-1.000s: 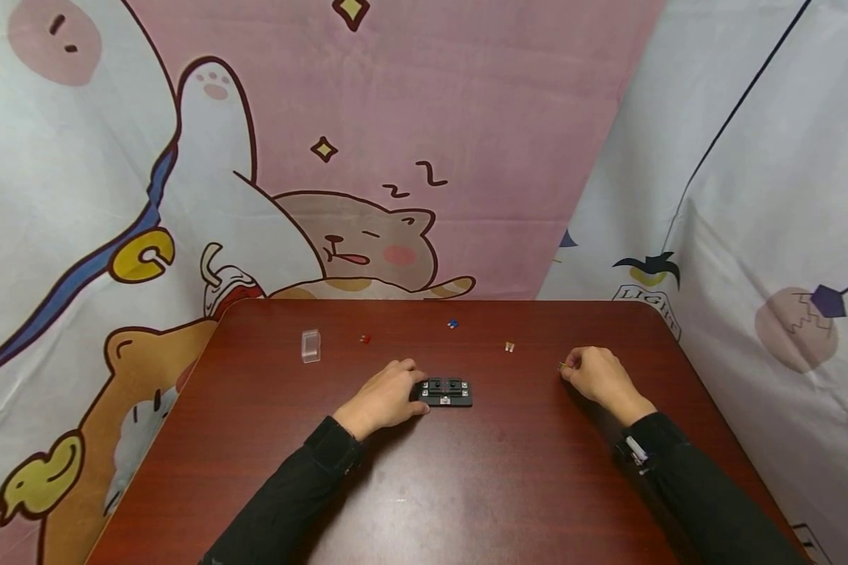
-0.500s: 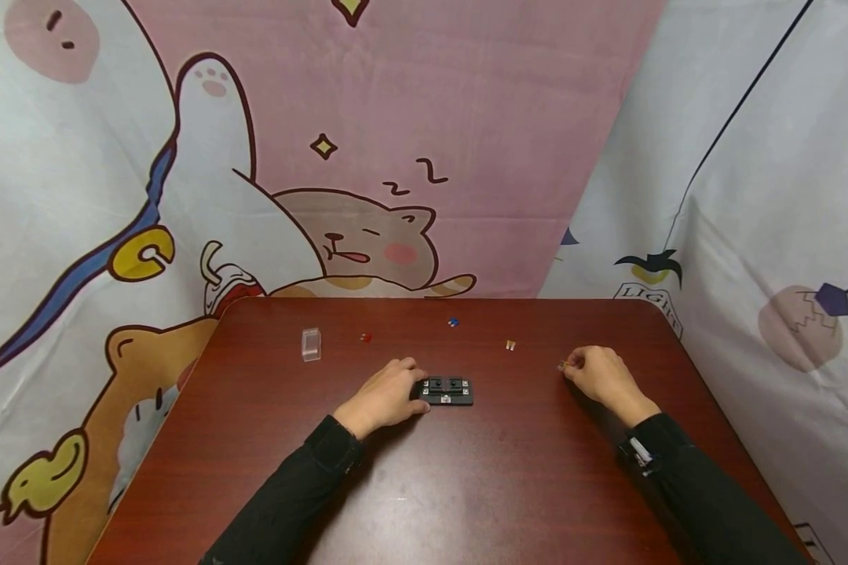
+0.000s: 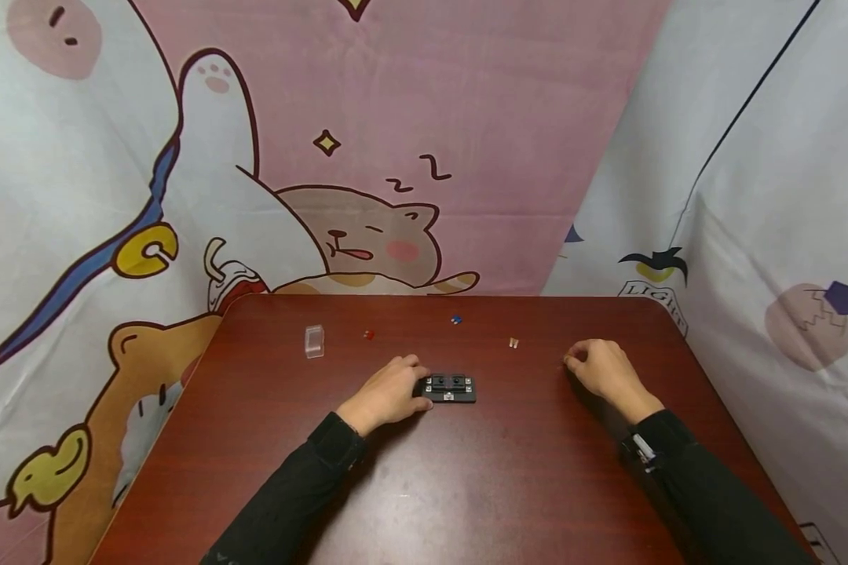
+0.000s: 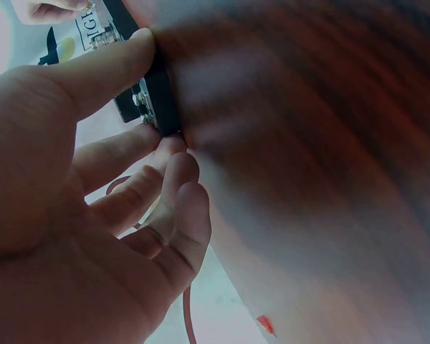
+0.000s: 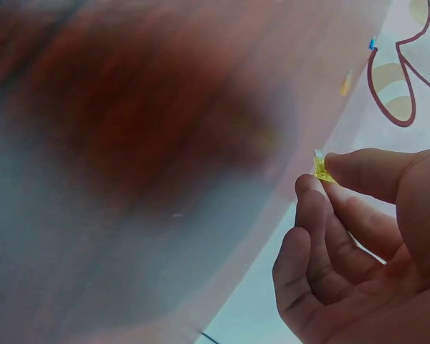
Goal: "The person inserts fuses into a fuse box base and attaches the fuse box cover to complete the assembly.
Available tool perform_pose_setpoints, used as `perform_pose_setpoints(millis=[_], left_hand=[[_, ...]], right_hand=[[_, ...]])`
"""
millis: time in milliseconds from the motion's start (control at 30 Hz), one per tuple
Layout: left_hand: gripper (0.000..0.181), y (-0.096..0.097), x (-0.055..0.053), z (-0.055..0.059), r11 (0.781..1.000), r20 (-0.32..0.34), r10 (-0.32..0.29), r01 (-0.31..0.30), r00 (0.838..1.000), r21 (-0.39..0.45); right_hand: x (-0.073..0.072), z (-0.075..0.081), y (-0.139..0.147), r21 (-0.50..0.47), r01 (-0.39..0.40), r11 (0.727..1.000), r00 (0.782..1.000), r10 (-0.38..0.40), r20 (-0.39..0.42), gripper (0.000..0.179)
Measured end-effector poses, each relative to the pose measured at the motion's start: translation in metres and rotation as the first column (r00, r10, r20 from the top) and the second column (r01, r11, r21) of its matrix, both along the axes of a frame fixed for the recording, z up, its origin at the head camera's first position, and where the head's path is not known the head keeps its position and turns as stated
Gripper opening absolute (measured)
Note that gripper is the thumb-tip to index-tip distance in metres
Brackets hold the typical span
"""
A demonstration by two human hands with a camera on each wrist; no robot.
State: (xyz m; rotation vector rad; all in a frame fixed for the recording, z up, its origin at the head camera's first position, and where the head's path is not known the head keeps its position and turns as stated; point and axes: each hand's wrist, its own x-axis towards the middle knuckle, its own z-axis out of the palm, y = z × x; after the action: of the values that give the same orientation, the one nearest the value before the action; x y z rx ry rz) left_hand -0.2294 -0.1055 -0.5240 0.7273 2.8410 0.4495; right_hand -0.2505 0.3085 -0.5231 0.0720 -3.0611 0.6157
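Note:
In the head view my left hand [image 3: 389, 395] holds the left end of a small black block [image 3: 455, 389] with metal terminals on the table. The left wrist view shows the thumb [image 4: 122, 68] on one long side of that block and the index fingertip at its other side. Further right, my right hand [image 3: 606, 375] is low over the table. Its thumb and forefinger pinch a tiny translucent yellow blade fuse [image 5: 321, 168] with a pale metal end, clearest in the right wrist view. The remaining right fingers are curled loosely below.
Beyond the hands on the brown table [image 3: 466, 486] lie a clear plastic box [image 3: 314, 342], small red pieces [image 3: 369, 335], small blue pieces [image 3: 455, 320] and a pale amber pair [image 3: 513, 343]. A printed cloth [image 3: 509, 157] hangs behind the far edge.
The head view has shifted slightly. The yellow fuse, seen at my right fingertips before, is now mostly hidden by them in that view. My left hand stays on the block.

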Motion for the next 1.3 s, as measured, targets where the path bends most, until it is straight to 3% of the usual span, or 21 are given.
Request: perform_pose_setpoints(millis=[333, 600, 900, 1300], left_hand=[[0.054, 0.0, 0.0, 0.0, 1.0, 0.009, 0.002, -0.002, 1.0, 0.009], [0.054, 0.001, 0.0, 0.001, 1.0, 0.012, 0.001, -0.001, 1.0, 0.011], [0.054, 0.0, -0.002, 0.001, 1.0, 0.02, 0.002, -0.002, 1.0, 0.007], [0.053, 0.0, -0.003, 0.001, 1.0, 0.002, -0.003, 0.003, 1.0, 0.004]], right_hand=[[0.0, 0.017, -0.021, -0.048, -0.101, 0.994, 0.99, 0.096, -0.105, 0.022], [-0.002, 0.031, -0.046, -0.05, -0.169, 0.984, 0.978, 0.162, -0.129, 0.018], [0.001, 0.047, -0.086, -0.004, -0.296, 0.955, 0.941, 0.291, -0.175, 0.016], [0.001, 0.048, -0.132, 0.008, -0.444, 0.896, 0.884, 0.44, -0.161, 0.014]])
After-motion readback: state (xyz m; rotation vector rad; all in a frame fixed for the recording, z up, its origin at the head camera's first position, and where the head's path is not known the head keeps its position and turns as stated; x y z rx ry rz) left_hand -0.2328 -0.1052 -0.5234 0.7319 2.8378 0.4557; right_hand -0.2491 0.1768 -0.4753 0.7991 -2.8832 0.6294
